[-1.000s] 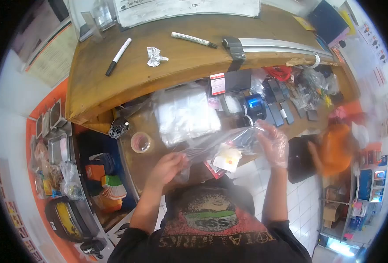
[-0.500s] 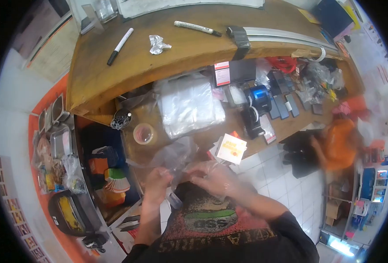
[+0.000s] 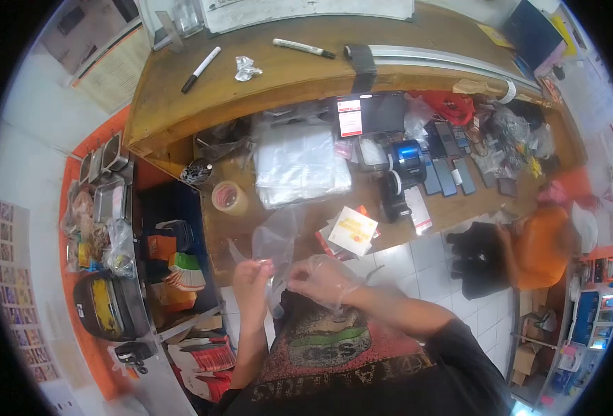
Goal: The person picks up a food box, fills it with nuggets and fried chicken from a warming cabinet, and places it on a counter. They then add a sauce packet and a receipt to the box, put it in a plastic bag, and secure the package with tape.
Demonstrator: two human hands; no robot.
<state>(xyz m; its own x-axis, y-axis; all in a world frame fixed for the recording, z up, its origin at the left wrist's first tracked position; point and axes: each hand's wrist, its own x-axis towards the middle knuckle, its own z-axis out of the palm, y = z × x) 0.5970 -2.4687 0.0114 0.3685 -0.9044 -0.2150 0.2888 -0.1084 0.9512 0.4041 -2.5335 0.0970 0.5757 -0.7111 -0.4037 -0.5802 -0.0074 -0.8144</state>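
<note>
My left hand (image 3: 252, 279) is closed in a pinch on a thin clear plastic glove (image 3: 276, 232), which hangs loosely up and forward over the table edge. A narrow finger-like piece sticks out to its left. My right hand (image 3: 326, 281) is covered by another see-through plastic glove. Its fingers are curled together at the right edge of the loose glove, close beside my left fingers. Beyond the hands lies a stack of clear plastic bags (image 3: 301, 163). A roll of tape (image 3: 229, 198) sits left of the stack, and square printed cards (image 3: 353, 231) lie to the right.
A blue-and-black device (image 3: 408, 163) and several phones (image 3: 446, 177) occupy the table's right side. A raised wooden shelf (image 3: 265, 76) with markers (image 3: 201, 69) overhangs the back. A person in an orange top (image 3: 540, 247) sits at right. A dark case (image 3: 105, 305) stands left.
My view has shifted slightly. The fingers of my right hand have drawn together near my left hand, and the loose plastic glove stands out more upright between them.
</note>
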